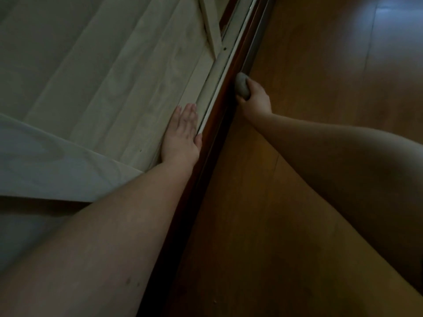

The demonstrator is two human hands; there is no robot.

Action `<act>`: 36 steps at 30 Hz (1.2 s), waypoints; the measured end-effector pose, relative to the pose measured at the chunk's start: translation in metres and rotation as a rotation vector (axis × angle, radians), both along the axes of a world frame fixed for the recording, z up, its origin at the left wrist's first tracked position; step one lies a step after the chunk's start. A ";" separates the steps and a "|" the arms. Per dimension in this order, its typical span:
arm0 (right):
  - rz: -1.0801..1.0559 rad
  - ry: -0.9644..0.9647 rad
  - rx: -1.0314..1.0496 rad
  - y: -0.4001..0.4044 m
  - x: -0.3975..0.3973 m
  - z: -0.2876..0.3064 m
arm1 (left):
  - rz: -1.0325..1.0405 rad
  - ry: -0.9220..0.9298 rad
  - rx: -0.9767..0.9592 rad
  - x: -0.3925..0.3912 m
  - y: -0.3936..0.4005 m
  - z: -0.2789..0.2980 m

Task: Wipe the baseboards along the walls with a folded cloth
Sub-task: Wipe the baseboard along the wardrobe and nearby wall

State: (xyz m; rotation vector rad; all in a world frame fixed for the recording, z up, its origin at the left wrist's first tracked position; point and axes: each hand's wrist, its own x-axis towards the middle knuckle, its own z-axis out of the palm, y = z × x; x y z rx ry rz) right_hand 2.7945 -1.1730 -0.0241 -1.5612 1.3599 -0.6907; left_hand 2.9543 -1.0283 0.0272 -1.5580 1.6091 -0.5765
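A dark reddish-brown baseboard (212,133) runs diagonally from the top centre down to the bottom middle, where wall meets floor. My right hand (255,94) grips a small folded grey cloth (242,86) and holds it against the baseboard's face. My left hand (183,133) lies flat with straight fingers on the pale wall surface just above the baseboard, its thumb at the white trim edge. Both bare forearms reach in from the bottom of the view.
A pale curtain or fabric (91,76) hangs in folds over the wall at the left. A white frame strip (219,65) runs along the top of the baseboard. Orange-brown wooden floor (320,110) fills the right side, with a light reflection at the top right.
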 end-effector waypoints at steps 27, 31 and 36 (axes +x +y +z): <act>0.565 0.087 -0.005 0.299 0.001 -0.019 | 0.076 0.005 0.059 -0.011 0.000 0.015; 0.651 0.107 -0.034 0.315 -0.002 -0.022 | 0.088 0.020 0.061 -0.012 0.002 0.017; 0.765 0.121 -0.052 0.316 -0.013 -0.029 | 0.098 0.037 0.061 -0.012 0.003 0.015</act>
